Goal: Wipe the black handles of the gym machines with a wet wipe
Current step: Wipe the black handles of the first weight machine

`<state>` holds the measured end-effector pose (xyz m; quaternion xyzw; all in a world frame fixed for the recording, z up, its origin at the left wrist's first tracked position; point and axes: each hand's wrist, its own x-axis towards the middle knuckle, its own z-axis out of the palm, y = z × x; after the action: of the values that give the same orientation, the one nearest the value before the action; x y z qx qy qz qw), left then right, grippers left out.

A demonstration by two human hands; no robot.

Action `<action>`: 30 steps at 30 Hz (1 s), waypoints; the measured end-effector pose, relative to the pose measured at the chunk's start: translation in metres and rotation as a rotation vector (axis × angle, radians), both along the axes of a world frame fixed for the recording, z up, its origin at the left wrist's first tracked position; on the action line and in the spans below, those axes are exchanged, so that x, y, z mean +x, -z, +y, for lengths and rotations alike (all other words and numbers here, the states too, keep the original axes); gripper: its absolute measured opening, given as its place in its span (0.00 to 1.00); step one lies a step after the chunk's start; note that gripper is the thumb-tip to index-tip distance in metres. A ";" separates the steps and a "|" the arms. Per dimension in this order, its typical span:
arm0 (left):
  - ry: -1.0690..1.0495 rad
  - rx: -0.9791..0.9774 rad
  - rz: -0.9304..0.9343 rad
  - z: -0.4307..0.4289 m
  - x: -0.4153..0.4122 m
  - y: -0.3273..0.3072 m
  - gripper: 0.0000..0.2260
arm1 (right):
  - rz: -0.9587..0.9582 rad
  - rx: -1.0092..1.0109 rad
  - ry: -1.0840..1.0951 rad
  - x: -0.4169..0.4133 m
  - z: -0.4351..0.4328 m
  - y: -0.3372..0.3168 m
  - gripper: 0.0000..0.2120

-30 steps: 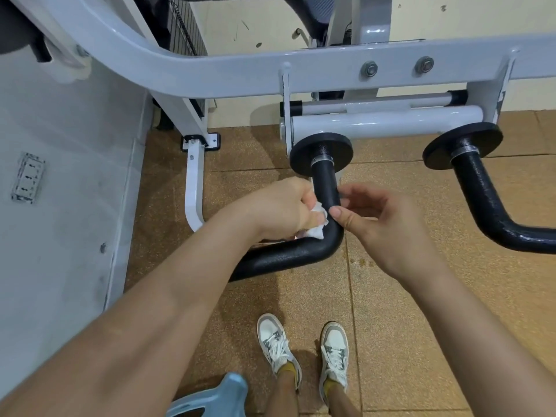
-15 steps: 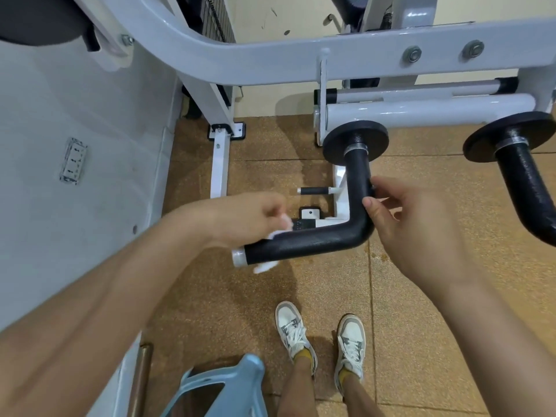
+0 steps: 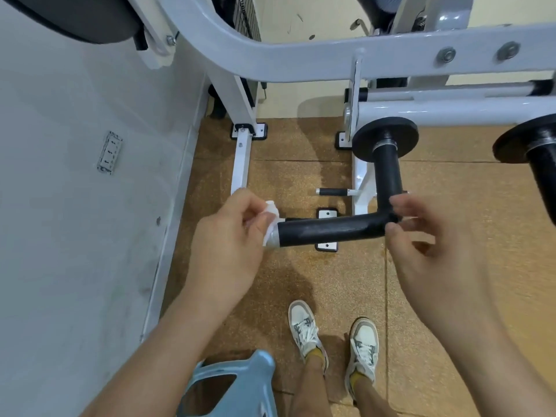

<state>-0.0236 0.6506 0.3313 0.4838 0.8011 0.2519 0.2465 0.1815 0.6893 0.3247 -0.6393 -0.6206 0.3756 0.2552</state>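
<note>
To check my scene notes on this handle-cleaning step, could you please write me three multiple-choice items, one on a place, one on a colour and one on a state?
1. Where on the black handle does the left hand hold the wet wipe?
A. at its free end
B. at its bend
C. up by the round disc

2. What colour is the plastic stool at the bottom edge?
A. red
B. light blue
C. black

3. What is the right hand doing?
A. hanging free at the side
B. holding the wipe
C. pinching the handle at its bend

Answers:
1 A, since the wipe bunches right by the silver end cap.
2 B, since its plastic shows pale blue.
3 C, since a finger and the thumb close on the bend.
</note>
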 end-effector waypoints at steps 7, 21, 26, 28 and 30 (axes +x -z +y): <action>-0.351 -0.035 -0.229 -0.058 0.062 0.006 0.17 | 0.910 -0.744 0.089 -0.066 -0.072 0.006 0.12; 0.087 0.097 0.281 -0.045 0.029 0.005 0.15 | 1.299 -0.831 0.788 -0.109 -0.056 0.016 0.12; 0.200 0.084 0.273 -0.034 0.022 0.014 0.13 | 1.273 -0.839 0.832 -0.118 -0.041 0.026 0.14; 0.236 0.103 0.274 -0.034 0.020 0.015 0.12 | 1.337 -0.852 0.811 -0.112 -0.041 0.027 0.14; 0.273 0.111 0.294 -0.033 0.017 0.014 0.11 | 1.433 -0.861 0.772 -0.104 -0.044 0.021 0.13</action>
<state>-0.0070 0.6173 0.3169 0.6324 0.7402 0.1866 0.1319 0.0776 0.6450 0.3032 -0.4564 0.1356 0.7691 0.4264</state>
